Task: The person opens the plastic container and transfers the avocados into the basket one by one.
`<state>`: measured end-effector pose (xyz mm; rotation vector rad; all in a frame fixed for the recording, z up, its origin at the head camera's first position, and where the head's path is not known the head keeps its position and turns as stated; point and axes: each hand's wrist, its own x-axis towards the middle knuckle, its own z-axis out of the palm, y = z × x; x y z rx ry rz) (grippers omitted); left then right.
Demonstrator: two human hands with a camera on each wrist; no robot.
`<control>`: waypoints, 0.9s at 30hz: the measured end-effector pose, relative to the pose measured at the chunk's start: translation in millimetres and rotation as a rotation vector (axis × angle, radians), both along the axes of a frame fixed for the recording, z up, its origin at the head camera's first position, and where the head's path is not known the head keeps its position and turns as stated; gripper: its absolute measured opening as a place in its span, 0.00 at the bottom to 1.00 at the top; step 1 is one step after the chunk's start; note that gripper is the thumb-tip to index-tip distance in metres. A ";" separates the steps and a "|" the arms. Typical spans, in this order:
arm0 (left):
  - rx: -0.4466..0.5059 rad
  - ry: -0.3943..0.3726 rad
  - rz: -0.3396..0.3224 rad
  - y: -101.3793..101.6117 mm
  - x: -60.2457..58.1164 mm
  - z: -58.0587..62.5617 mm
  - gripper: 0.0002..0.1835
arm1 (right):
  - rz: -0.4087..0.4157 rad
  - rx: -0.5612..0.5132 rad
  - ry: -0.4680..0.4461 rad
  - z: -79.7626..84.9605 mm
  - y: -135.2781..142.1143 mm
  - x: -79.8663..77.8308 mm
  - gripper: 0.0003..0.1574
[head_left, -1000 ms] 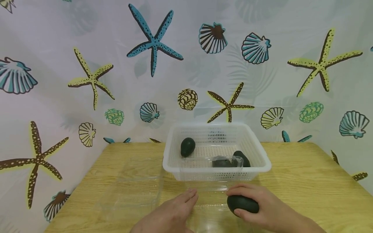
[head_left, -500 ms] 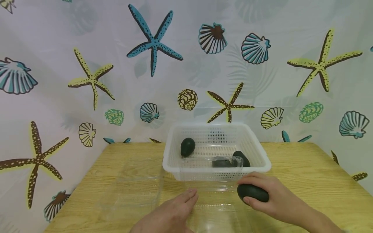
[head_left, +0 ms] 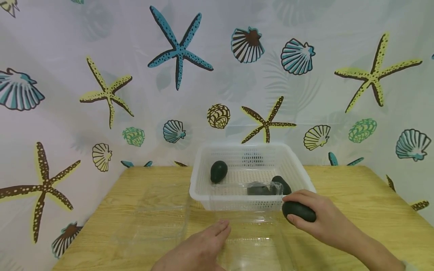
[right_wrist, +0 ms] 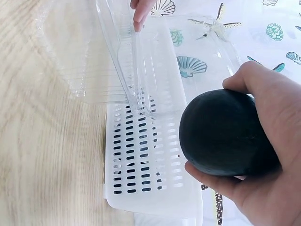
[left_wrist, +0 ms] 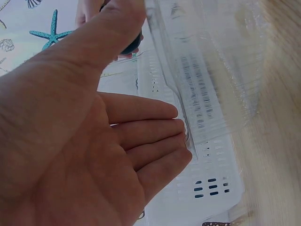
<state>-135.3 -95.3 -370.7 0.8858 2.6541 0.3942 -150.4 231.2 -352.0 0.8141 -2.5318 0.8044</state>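
My right hand (head_left: 325, 218) grips a dark green avocado (head_left: 299, 211) between thumb and fingers, in front of the basket's near right corner. In the right wrist view the avocado (right_wrist: 225, 134) fills the grasp, its rounded end showing. My left hand (head_left: 200, 244) lies with its fingers straight. In the left wrist view its fingertips (left_wrist: 181, 127) are right at the edge of a clear plastic clamshell box (left_wrist: 221, 70). That box (head_left: 252, 252) stands open before me, its raised lid overlapping the basket. The white basket (head_left: 252, 201) holds an avocado (head_left: 219, 171) at left and more dark avocados (head_left: 282, 184) at right.
Another clear plastic container (head_left: 159, 222) stands on the left of the wooden table (head_left: 356, 199). Behind the table hangs a white curtain (head_left: 217, 75) printed with starfish and shells. The basket stands near the back edge.
My right hand has moved up and to the right with the avocado, away from above the open clear box and toward the basket's right corner. The left hand has stayed put.
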 end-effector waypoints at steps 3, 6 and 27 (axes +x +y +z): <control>0.014 0.012 -0.002 -0.7 1.3 -0.6 0.59 | -0.037 0.006 0.010 2.1 0.4 -3.1 0.20; 0.013 0.026 -0.004 -0.8 1.8 -0.5 0.59 | -0.074 0.013 0.030 4.4 0.3 -6.0 0.20; -0.037 0.015 -0.015 2.1 -1.6 -1.6 0.59 | -0.199 -0.040 0.086 12.5 -0.8 -29.2 0.20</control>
